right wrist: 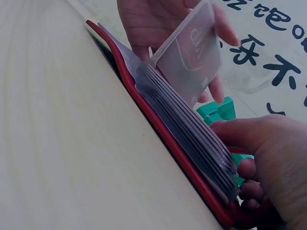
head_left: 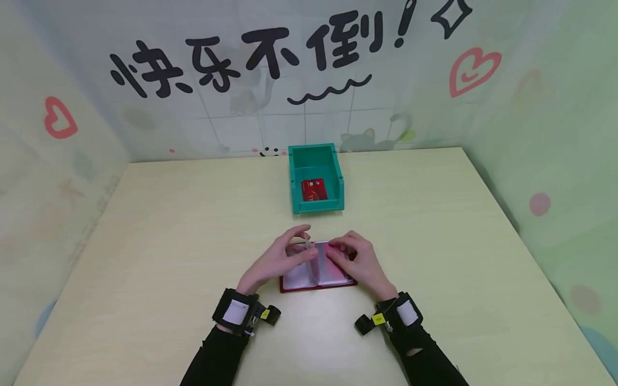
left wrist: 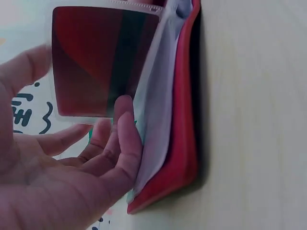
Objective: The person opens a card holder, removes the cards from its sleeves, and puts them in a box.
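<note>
Backdrop: pale printed walls (head_left: 260, 120) with black lettering (head_left: 267, 48) stand behind a light wooden table (head_left: 193, 241).
Booklet: a small red-covered booklet of clear plastic pages (head_left: 333, 279) lies open between the hands, longer left to right, spine pointing away from the person.
Raised page: one clear sleeve holding a red-and-dark card (left wrist: 91, 62) stands near the spine, nearer the left hand.
Left hand (head_left: 276, 258): fingers curve about that sleeve, touching it; whether they pinch, I can't tell.
Right hand (head_left: 361, 258): thumb and fingers clamp the page stack (right wrist: 187, 124).
Bin: teal plastic, open-topped bin (head_left: 318, 206) sits beyond, with a red card (head_left: 314, 190) inside.
</note>
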The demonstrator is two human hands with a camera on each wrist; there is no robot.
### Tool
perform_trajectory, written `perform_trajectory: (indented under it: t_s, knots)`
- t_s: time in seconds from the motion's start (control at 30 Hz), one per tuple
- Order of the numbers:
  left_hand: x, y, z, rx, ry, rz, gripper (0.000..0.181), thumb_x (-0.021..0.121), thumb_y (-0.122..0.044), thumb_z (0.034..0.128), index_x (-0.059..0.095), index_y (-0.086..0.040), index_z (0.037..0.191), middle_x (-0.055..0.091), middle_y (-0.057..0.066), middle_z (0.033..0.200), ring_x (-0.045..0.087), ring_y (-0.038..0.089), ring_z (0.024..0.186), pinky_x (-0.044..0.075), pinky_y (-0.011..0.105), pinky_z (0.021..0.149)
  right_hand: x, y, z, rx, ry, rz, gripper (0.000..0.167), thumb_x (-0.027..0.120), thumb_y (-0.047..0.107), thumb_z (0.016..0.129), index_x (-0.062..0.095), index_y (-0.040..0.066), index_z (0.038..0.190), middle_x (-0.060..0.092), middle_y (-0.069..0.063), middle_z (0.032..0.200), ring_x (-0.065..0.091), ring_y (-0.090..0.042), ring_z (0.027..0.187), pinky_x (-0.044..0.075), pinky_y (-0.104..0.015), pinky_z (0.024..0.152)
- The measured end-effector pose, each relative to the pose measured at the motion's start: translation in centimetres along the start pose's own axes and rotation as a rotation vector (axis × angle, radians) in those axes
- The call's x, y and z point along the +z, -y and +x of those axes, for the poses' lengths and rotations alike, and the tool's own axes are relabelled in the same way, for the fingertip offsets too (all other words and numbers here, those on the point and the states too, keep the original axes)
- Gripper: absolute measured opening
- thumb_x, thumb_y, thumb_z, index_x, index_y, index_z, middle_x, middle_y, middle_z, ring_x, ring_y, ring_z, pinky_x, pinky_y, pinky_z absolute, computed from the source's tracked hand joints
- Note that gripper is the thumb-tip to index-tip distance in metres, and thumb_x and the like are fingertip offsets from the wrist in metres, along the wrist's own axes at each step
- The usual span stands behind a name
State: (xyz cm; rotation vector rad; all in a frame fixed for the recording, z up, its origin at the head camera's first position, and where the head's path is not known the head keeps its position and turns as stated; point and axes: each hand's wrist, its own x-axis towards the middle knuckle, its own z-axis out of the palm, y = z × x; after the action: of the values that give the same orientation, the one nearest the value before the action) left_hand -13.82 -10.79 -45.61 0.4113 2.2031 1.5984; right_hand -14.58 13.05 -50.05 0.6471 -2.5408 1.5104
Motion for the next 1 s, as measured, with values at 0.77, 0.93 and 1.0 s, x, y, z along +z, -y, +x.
perform_trajectory:
  t_s: [0.77,0.93,1.0]
  knots:
    - [-2.0,1.9,-0.4,-0.269,-0.072,-0.028,0.022,0.080,-0.015,0.0859,0.067,0.002,0.092,0.070,0.001,0.068,0.064,0.011,0.060,0.057,0.022,0.061,1.4,1.8,-0.6,-0.272,-0.043,-0.426,0.013,0.075,0.010,0.082,0.078,0.015,0.093,0.060,-0.001,0.091,0.053,-0.017,0.087,0.048,-0.033,0.076]
    - [-1.8,1.8,-0.4,-0.303,-0.079,-0.009,0.021,0.080,-0.014,0.0862,0.066,0.001,0.088,0.066,0.000,0.062,0.061,0.010,0.050,0.053,0.020,0.052,2.5,2.5,-0.9,-0.260,-0.086,-0.503,0.019,0.076,0.020,0.085,0.078,0.016,0.103,0.061,-0.001,0.091,0.055,-0.021,0.090,0.046,-0.041,0.084]
    - [-1.8,1.8,-0.4,-0.306,-0.078,-0.008,0.020,0.079,-0.014,0.0866,0.066,0.001,0.087,0.066,0.000,0.062,0.061,0.009,0.050,0.053,0.020,0.052,2.9,2.7,-1.0,-0.243,-0.096,-0.529,0.022,0.077,0.023,0.086,0.078,0.016,0.107,0.061,-0.001,0.092,0.055,-0.023,0.093,0.044,-0.045,0.089]
